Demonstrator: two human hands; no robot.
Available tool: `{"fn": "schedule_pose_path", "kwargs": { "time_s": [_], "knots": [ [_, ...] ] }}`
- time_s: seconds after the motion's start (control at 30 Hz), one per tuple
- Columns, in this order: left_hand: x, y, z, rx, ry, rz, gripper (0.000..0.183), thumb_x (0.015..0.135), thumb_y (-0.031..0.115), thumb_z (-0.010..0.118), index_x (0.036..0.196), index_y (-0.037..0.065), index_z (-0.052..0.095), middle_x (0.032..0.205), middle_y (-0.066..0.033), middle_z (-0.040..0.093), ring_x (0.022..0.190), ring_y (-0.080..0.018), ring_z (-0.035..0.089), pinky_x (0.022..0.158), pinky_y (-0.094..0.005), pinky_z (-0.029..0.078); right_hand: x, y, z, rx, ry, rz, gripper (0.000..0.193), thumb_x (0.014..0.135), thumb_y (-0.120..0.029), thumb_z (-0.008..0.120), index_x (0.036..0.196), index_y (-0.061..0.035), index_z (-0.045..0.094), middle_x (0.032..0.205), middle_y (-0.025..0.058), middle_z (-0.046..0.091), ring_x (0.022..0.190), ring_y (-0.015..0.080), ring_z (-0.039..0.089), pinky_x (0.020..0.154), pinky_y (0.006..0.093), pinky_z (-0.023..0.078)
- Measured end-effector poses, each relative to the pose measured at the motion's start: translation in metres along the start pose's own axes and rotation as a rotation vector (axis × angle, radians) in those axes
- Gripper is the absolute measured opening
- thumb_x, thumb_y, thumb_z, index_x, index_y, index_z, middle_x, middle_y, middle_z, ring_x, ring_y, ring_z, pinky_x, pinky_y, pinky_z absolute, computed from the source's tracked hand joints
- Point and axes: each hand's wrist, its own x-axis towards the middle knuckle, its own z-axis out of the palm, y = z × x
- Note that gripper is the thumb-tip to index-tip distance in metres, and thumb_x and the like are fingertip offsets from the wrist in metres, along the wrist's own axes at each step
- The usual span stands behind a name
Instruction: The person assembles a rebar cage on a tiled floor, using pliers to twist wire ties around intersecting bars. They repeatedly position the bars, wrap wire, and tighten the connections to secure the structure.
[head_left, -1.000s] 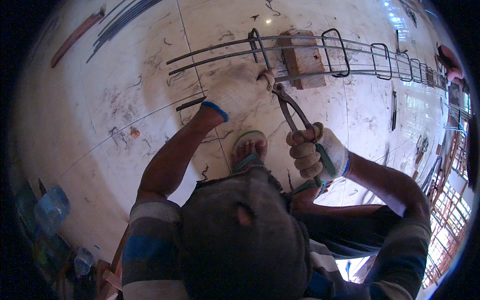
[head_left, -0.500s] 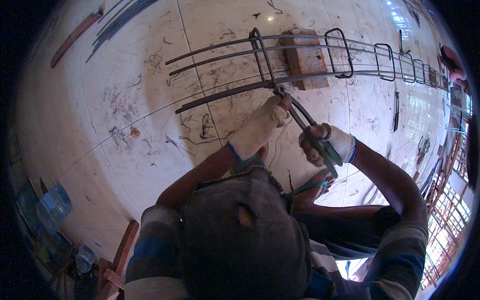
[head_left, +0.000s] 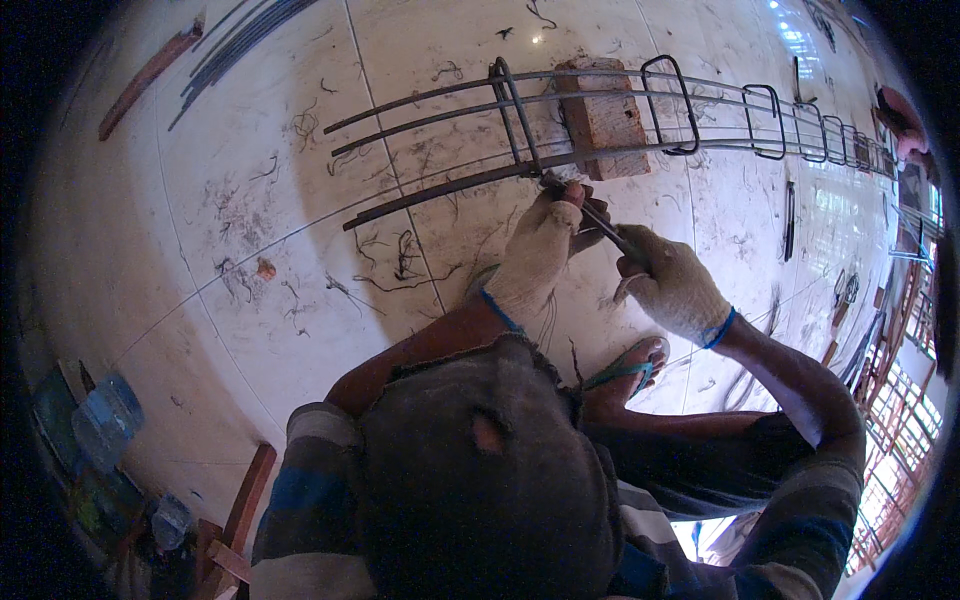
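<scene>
We are gripping one pair of pliers (head_left: pixel 612 232) with our right hand (head_left: pixel 680 287); whether our left hand (head_left: pixel 533 252) is pinching anything, we cannot tell. One brick (head_left: pixel 612 125) is lying nearby.

Here the steel rebar cage (head_left: pixel 470 181) is stretching across the floor toward the far right, its thin dark bars running lengthwise, rectangular stirrups looping around them. The metal pincers (head_left: pixel 608 228) are slanting up-left, pointing at the lower corner of the leftmost stirrup (head_left: pixel 522 115), their head and grips mostly hiding.
</scene>
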Motion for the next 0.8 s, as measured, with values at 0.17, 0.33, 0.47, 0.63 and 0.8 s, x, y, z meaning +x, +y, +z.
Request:
{"fn": "schedule_pose_path", "kwargs": {
  "time_s": [0.17, 0.33, 0.47, 0.63, 0.8],
  "knots": [
    [-0.017, 0.023, -0.003, -0.028, -0.109, -0.090, 0.040, 0.113, 0.030, 0.047, 0.139, 0.000, 0.050, 0.128, -0.0182, 0.066, 0.119, -0.0296, 0.068, 0.101, -0.0453, 0.059, 0.024, 0.045, -0.012, 0.837, -0.698, 0.391, 0.045, 0.106, -0.044, 0.056, 0.116, -0.0010, 0.065, 0.087, 0.0073, 0.071, 0.064, 0.0186, 0.068, 0.071, 0.0333, 0.064],
    [-0.023, 0.025, -0.012, 0.383, -0.097, -0.225, 0.037, 0.112, 0.029, 0.053, 0.135, 0.002, 0.059, 0.111, -0.0103, 0.068, 0.093, -0.0177, 0.067, 0.080, -0.0327, 0.058, 0.031, 0.076, -0.005, 0.899, -0.857, 0.388, 0.057, 0.107, -0.051, 0.054, 0.131, 0.0002, 0.064, 0.099, 0.0122, 0.074, 0.086, 0.0192, 0.073, 0.077, 0.0330, 0.063],
    [-0.023, 0.036, -0.037, 0.668, -0.256, -0.429, 0.031, 0.109, 0.021, 0.057, 0.133, 0.001, 0.062, 0.097, -0.0052, 0.066, 0.078, -0.0125, 0.062, 0.069, -0.0304, 0.054, 0.026, 0.058, -0.010, 0.494, -0.644, 0.314, 0.052, 0.109, -0.033, 0.052, 0.147, 0.0025, 0.054, 0.123, 0.0181, 0.074, 0.107, 0.0205, 0.072, 0.092, 0.0369, 0.061],
    [-0.041, 0.034, -0.063, 1.026, -0.116, 0.149, 0.026, 0.103, 0.013, 0.062, 0.128, 0.005, 0.064, 0.091, -0.0063, 0.067, 0.073, -0.0179, 0.067, 0.066, -0.0365, 0.055, 0.015, 0.095, -0.007, 0.338, -0.298, 0.033, 0.049, 0.099, -0.004, 0.053, 0.148, -0.0002, 0.052, 0.117, 0.0144, 0.075, 0.107, 0.0198, 0.071, 0.091, 0.0359, 0.060],
    [-0.042, 0.111, -0.013, 1.634, 0.181, 0.814, 0.035, 0.099, 0.014, 0.063, 0.134, 0.016, 0.066, 0.089, -0.0121, 0.070, 0.075, -0.0318, 0.068, 0.072, -0.0381, 0.058, 0.023, 0.063, 0.008, 0.110, 0.013, -0.178, 0.041, 0.093, 0.002, 0.055, 0.134, -0.0008, 0.057, 0.100, 0.0136, 0.073, 0.090, 0.0248, 0.075, 0.080, 0.0389, 0.060]
  ]
}}
